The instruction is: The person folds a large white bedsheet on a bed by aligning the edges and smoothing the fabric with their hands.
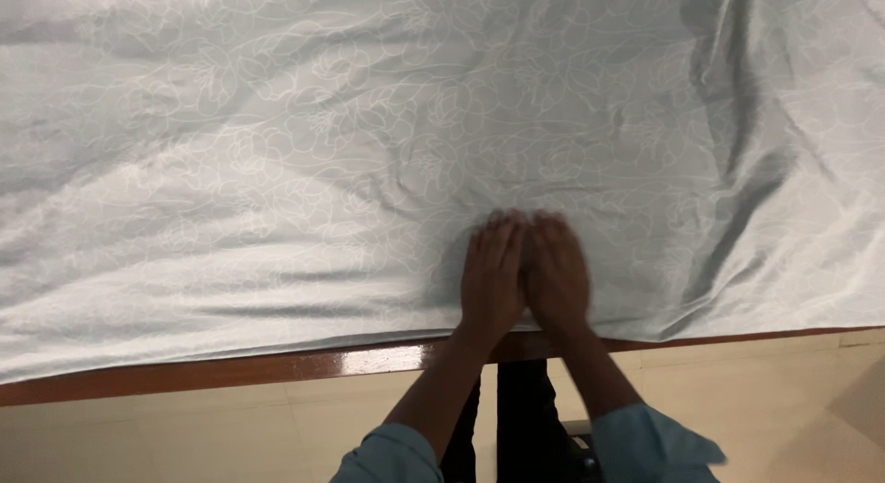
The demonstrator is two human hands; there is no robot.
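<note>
I've got my left hand (491,276) and right hand (557,273) flat, fingers released, side by side touching on the pale floral-embossed cloth (304,160) near the wooden table edge (230,370).

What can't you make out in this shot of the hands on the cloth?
- Head view: the fingertips of the left hand and right hand are motion-blurred.
- The tabletop is hidden by the pale floral cloth; only its brown wooden edge shows.
- The cloth runs off the top, left and right frame edges, so its full extent is unknown.
- The person's body below the blue sleeves is cut off by the bottom edge.
</note>
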